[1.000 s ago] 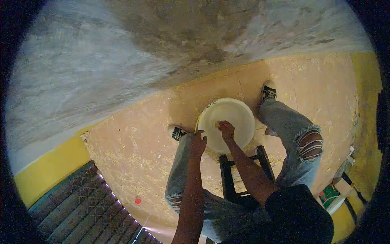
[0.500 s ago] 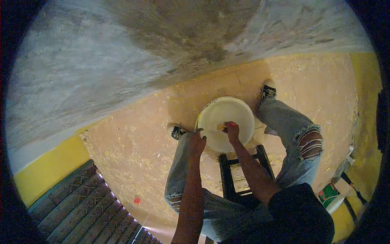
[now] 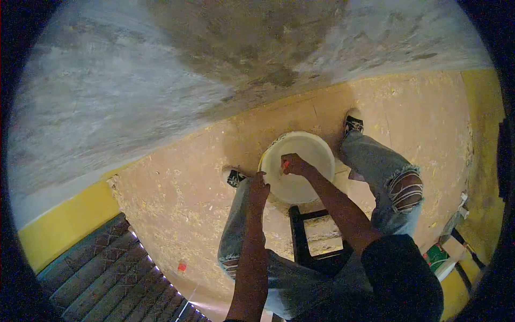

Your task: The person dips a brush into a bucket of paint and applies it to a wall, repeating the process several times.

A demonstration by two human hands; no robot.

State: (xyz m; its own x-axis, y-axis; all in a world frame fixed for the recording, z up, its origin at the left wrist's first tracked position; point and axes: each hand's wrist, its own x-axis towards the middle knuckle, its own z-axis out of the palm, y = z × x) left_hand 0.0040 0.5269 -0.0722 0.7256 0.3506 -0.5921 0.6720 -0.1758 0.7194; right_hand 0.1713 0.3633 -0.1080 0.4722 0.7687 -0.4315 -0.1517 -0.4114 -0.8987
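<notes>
- Your left hand (image 3: 258, 188) grips the bucket (image 3: 308, 188)'s near-left rim.
- Your right hand (image 3: 296, 165) clenches something red inside, with room toward the right wall.

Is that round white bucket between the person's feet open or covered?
Open: the bucket has no lid over its mouth, and its pale inside shows around the right hand.

Small red scrap (image 3: 182, 266) (too blurred to identify) on the patchy floor (image 3: 171, 172), near the dark slatted panel (image 3: 102, 268). At right, green-and-white container (image 3: 438, 257) near the yellow wall (image 3: 484, 134). Black stool-like frame (image 3: 300, 236) at lower centre.
</notes>
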